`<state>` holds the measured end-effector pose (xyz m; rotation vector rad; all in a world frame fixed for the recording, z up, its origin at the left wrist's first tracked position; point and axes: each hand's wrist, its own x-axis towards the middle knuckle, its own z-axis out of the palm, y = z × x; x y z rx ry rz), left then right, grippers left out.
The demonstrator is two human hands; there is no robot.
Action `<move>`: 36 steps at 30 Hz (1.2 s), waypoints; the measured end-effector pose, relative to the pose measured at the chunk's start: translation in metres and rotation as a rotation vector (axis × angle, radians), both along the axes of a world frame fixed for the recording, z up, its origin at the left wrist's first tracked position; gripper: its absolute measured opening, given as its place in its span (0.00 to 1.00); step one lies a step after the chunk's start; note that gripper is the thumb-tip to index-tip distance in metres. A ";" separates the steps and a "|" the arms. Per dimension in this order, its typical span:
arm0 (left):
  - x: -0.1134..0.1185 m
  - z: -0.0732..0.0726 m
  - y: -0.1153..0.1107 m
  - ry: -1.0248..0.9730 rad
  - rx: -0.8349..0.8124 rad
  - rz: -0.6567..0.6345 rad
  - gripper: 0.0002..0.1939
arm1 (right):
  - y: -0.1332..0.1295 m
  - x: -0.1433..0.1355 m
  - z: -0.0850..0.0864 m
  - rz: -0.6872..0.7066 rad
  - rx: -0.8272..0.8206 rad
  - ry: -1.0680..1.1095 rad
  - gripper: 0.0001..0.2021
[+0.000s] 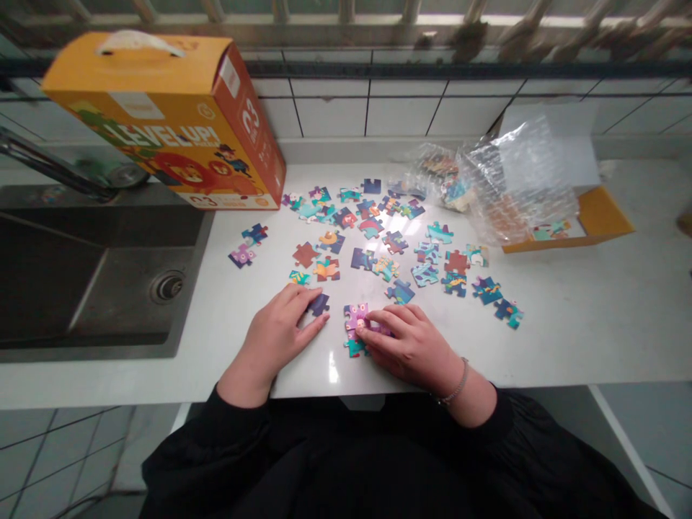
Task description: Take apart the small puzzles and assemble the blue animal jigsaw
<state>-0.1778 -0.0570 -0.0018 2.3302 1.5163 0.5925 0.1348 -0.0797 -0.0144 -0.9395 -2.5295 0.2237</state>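
My left hand (278,328) has its thumb and index finger around a dark blue jigsaw piece (318,304) on the white counter. To its right, my right hand (408,339) bends its fingers down onto a small group of joined pieces. A pink-purple jigsaw piece (354,314) shows at the fingertips, with a teal jigsaw piece (354,347) below it. The palm and fingers hide part of this group. Just beyond my hands lie loose pieces, among them a blue one (400,291) and an orange one (327,269).
Many jigsaw pieces (370,228) are scattered over the counter (584,317). An orange puzzle box (178,137) stands at the back left, beside a dark sink (135,288). Bubble wrap (519,180) lies over an open yellow box (605,216) at the back right.
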 end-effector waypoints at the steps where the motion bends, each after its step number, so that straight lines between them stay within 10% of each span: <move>1: 0.001 -0.001 0.000 0.021 -0.010 0.006 0.19 | 0.000 0.000 0.000 0.011 0.007 0.005 0.18; 18: 0.004 -0.003 0.004 0.006 -0.034 0.083 0.17 | -0.001 -0.001 0.001 0.032 -0.037 0.023 0.19; 36: 0.024 -0.002 -0.007 -0.043 0.063 -0.310 0.07 | 0.000 -0.001 0.004 0.006 -0.001 0.027 0.16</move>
